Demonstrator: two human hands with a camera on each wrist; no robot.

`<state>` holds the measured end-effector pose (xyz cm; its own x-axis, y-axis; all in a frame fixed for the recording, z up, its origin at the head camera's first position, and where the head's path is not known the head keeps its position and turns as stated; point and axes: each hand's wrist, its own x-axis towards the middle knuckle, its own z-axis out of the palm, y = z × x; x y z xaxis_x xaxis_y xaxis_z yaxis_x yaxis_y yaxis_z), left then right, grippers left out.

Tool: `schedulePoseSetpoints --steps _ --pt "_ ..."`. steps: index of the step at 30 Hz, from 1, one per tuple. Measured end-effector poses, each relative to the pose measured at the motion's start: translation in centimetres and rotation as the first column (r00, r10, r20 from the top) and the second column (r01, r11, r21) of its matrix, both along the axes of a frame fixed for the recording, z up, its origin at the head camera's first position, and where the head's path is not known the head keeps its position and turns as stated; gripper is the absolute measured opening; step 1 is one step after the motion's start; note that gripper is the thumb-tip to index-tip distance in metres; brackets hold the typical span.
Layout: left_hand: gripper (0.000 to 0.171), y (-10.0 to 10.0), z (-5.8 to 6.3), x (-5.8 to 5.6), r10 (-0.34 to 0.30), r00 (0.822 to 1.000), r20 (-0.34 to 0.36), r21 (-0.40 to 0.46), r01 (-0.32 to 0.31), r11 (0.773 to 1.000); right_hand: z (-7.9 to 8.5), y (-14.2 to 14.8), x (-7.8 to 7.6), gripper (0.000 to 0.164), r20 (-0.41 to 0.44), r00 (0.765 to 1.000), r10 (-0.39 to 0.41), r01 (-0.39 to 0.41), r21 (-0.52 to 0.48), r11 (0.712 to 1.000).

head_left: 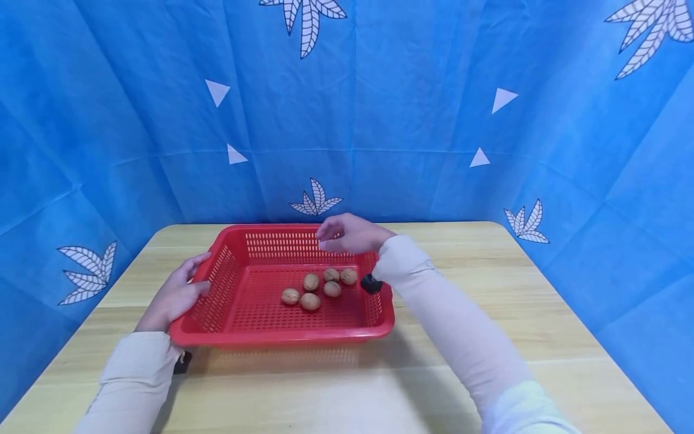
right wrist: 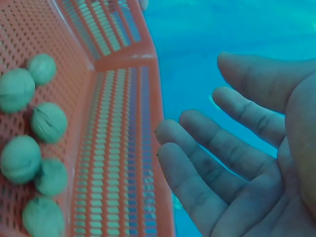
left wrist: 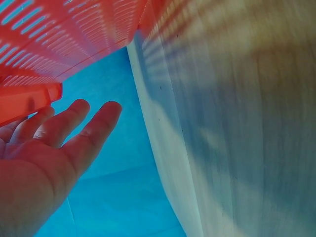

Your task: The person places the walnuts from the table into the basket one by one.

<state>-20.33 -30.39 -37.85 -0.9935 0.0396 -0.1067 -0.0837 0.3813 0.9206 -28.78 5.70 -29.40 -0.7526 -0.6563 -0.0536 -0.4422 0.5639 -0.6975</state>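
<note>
A red plastic basket (head_left: pixel 271 337) with slotted walls stands on the table. Inside it, right of the middle, several walnuts (head_left: pixel 310 301) lie grouped on the perforated floor. My left hand (head_left: pixel 181 292) is at the basket's left rim, its thumb over the edge in the head view. Seen from the left wrist, the fingers (left wrist: pixel 91 136) extend loosely beside and below the rim. Over the back right corner is my right hand (head_left: pixel 349 234), above the walnuts, with loosely bent fingers. In the right wrist view its palm is bare, and the fingertips overlap the basket's rim.
The light wooden table (head_left: pixel 477 337) extends to both sides and in front of the basket. A blue curtain (head_left: pixel 406 108) with white leaf prints surrounds its back and sides. Dark wrist pieces (head_left: pixel 371 284) show at both cuffs.
</note>
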Motion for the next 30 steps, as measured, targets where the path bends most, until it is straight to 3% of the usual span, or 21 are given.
schedulePoseSetpoints --steps 6,13,18,24,30 --pt "0.082 0.2 0.1 0.2 0.0 1.0 -0.004 0.001 0.0 1.0 0.3 3.2 -0.2 0.029 0.114 0.991 -0.069 0.085 -0.147 0.985" --pt "0.081 0.2 -0.1 0.1 -0.004 1.0 -0.014 0.008 0.004 1.0 0.0 7.2 -0.3 0.029 0.171 0.984 -0.045 0.094 -0.292 0.952" --pt "0.082 0.0 -0.1 0.1 0.002 1.0 0.0 0.025 -0.002 1.0 -0.7 9.9 -0.2 0.039 0.172 0.985 -0.011 0.066 -0.319 0.945" --pt "0.081 -0.1 0.2 0.1 0.007 1.0 -0.005 0.018 -0.007 1.0 -2.4 12.8 -0.1 0.039 0.195 0.978 -0.071 0.133 -0.326 0.936" --pt "0.082 0.1 0.3 0.1 0.015 1.0 0.011 0.02 -0.015 1.0 -5.4 15.2 0.0 0.04 0.21 0.97 -0.12 0.178 -0.286 0.941"
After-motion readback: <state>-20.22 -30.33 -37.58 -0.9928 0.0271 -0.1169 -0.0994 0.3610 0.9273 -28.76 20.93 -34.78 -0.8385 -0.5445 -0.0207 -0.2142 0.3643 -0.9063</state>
